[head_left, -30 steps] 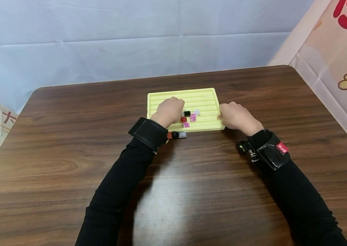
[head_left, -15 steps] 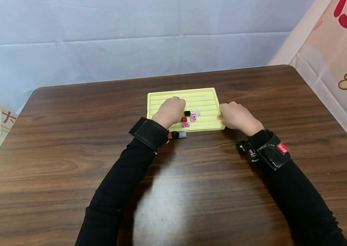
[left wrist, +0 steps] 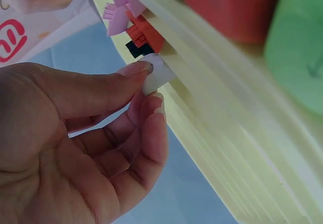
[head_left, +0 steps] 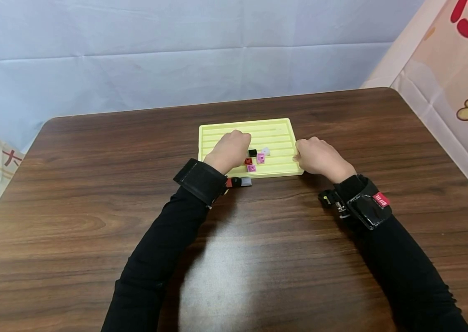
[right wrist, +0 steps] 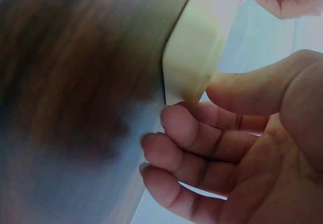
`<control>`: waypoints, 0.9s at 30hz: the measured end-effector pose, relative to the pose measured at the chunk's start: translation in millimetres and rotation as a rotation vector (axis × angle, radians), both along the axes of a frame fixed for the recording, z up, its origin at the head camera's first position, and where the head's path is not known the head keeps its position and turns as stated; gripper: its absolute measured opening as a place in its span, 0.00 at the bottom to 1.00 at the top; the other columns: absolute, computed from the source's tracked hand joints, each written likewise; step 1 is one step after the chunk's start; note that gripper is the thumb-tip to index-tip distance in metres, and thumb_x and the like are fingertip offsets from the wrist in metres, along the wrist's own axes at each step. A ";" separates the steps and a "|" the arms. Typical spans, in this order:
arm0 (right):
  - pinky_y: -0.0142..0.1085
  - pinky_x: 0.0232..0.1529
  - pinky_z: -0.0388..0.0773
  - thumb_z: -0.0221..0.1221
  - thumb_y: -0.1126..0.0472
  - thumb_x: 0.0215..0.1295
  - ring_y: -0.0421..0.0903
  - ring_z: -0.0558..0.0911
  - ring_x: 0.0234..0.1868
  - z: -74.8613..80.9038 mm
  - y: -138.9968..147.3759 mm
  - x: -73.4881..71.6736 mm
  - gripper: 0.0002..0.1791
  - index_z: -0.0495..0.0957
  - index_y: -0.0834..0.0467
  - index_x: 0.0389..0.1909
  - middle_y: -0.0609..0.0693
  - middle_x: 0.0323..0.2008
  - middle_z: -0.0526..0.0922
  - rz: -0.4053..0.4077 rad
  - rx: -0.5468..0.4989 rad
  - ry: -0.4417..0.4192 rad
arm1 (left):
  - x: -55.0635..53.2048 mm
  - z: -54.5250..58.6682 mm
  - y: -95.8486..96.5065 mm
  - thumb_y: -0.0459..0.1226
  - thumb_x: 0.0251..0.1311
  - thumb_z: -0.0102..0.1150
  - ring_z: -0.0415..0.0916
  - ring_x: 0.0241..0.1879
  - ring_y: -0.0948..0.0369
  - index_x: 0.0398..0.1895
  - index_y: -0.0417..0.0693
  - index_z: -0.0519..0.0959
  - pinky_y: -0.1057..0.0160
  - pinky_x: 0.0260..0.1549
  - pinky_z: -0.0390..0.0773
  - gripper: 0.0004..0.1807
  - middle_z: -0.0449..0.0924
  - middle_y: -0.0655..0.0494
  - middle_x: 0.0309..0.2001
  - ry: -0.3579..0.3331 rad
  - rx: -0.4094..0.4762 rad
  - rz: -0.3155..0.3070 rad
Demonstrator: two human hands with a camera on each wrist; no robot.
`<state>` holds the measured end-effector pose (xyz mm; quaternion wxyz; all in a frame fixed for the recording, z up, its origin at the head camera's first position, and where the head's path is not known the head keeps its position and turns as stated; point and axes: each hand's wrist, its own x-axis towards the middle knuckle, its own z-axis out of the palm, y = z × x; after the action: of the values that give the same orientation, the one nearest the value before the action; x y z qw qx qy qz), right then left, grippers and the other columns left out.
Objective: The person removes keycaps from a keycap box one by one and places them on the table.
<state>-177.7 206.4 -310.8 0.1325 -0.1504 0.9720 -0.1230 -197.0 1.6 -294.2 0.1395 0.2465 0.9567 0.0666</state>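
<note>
My left hand (head_left: 230,150) is over the left part of a ribbed yellow tray (head_left: 275,133). In the left wrist view its thumb and fingertips pinch a small white block (left wrist: 160,75), which the hand covers in the head view. Close by on the tray lie a black block (head_left: 252,153), a red block (head_left: 248,161), two pink blocks (head_left: 260,158) and a whitish translucent piece (head_left: 266,151). My right hand (head_left: 318,157) grips the tray's right edge; in the right wrist view the thumb rests on the rim (right wrist: 202,65), with curled fingers against the outer side.
Along the tray's front edge, a row of red, black and grey pieces (head_left: 245,181) lies on the brown wooden table (head_left: 283,249). The left wrist view shows large blurred red (left wrist: 232,7) and green (left wrist: 298,47) shapes nearby. A pale cloth (head_left: 155,55) hangs behind the table.
My left hand has shifted very slightly right, and a pale bit beside its fingertips is now covered. The right hand, the tray and the other blocks stay put.
</note>
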 end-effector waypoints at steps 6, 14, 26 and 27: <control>0.38 0.25 0.60 0.51 0.66 0.66 0.49 0.66 0.21 -0.2 0.2 0.0 0.06 0.70 0.66 0.33 0.56 0.21 0.67 -0.001 -0.006 0.002 | 5.1 2.5 -2.9 0.27 0.65 0.38 0.56 0.22 0.60 0.43 0.37 0.73 0.66 0.23 0.56 0.11 0.62 0.51 0.23 -0.004 0.025 -0.002; 0.38 0.25 0.61 0.50 0.66 0.66 0.49 0.67 0.21 0.1 0.7 0.2 0.06 0.70 0.66 0.34 0.56 0.21 0.68 -0.001 -0.003 -0.001 | 15.4 7.3 -3.4 0.26 0.62 0.43 0.60 0.25 0.58 0.45 0.35 0.72 0.65 0.23 0.58 0.11 0.68 0.47 0.28 0.026 0.030 0.007; 0.38 0.25 0.61 0.50 0.65 0.66 0.49 0.67 0.21 0.4 0.3 -0.2 0.06 0.70 0.66 0.35 0.56 0.22 0.68 -0.004 -0.003 -0.005 | 38.2 13.9 0.8 0.27 0.60 0.47 0.67 0.29 0.57 0.41 0.35 0.73 0.65 0.25 0.66 0.08 0.72 0.46 0.31 0.066 0.048 -0.012; 0.38 0.25 0.61 0.50 0.65 0.66 0.49 0.67 0.21 0.4 0.2 -0.2 0.06 0.70 0.67 0.36 0.56 0.22 0.68 -0.005 -0.003 -0.005 | 40.4 14.1 0.9 0.27 0.59 0.47 0.67 0.28 0.57 0.40 0.35 0.73 0.65 0.25 0.66 0.08 0.72 0.46 0.30 0.074 0.048 -0.023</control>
<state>-178.0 206.6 -310.4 0.1343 -0.1481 0.9718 -0.1251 -156.6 2.5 -280.1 0.0986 0.2630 0.9565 0.0789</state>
